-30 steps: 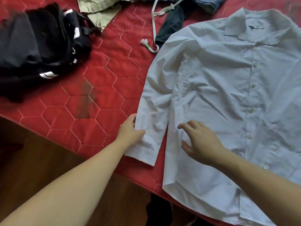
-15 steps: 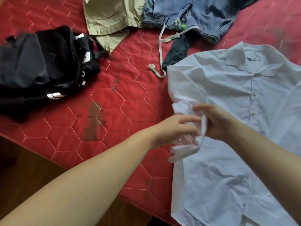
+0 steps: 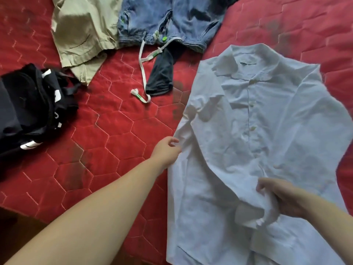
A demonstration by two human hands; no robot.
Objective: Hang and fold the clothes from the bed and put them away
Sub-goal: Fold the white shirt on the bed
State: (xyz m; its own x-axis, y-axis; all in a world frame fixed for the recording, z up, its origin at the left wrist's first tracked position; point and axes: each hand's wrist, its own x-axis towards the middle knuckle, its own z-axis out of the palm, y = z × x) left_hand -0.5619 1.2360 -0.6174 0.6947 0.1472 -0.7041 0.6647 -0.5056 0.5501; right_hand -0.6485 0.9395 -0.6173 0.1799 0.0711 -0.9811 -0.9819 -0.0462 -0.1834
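The button-up shirt point(image 3: 257, 140) is laid flat on the bed point(image 3: 118, 134). Jeans point(image 3: 172, 22) are found at its 11 o'clock, khaki shorts point(image 3: 84, 31) beside them, a backpack point(image 3: 34, 104) at 9.

One white shirt point(image 3: 267, 131), one khaki garment point(image 3: 84, 31), one denim garment point(image 3: 168, 18).

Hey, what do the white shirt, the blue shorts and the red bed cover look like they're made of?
White shirt: thin woven fabric, likely cotton or a blend, matte; it creases finely and has small pale buttons.
Blue shorts: looks like faded denim, with heavier folds and stitched seams.
Red bed cover: quilted padded textile, stitched in hexagons; the fibre cannot be told.
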